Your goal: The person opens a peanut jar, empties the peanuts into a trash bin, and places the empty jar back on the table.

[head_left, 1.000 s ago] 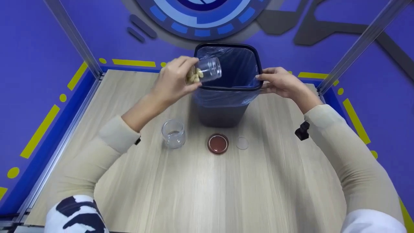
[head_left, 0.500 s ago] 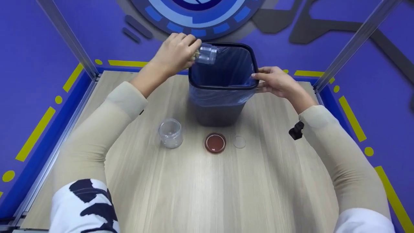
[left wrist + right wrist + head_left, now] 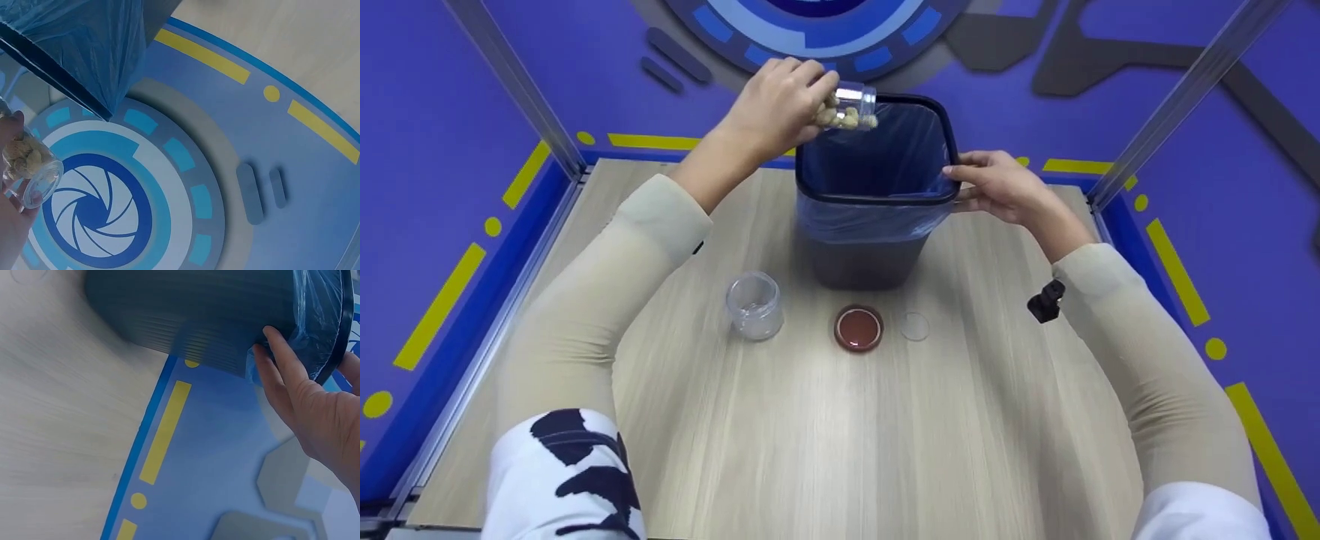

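Observation:
My left hand [image 3: 780, 105] grips a small clear jar [image 3: 855, 91] by its base end, above the bin's far left corner. The jar lies tipped on its side, mouth to the right over the bin opening. Pale, nut-like pieces [image 3: 847, 118] spread along its lower side up to the mouth; the left wrist view shows similar pieces [image 3: 25, 157] inside. The dark bin [image 3: 866, 266] stands upright with a translucent bluish liner [image 3: 870, 223] folded over its black rim. My right hand [image 3: 997, 184] pinches the right rim, thumb on top, fingers against the outer liner [image 3: 304, 320].
In front of the bin, a second clear jar [image 3: 756, 319] stands lidless on the wooden table [image 3: 825, 435]. To its right lie a reddish-brown lid [image 3: 859, 328] and a thin clear disc [image 3: 915, 326]. Blue-purple panels [image 3: 427, 150] with metal posts [image 3: 514, 90] enclose the table.
My left hand has lifted the jar up and away toward the bin's far corner. The pieces have slid from the base toward the mouth. My right hand keeps its hold on the rim.

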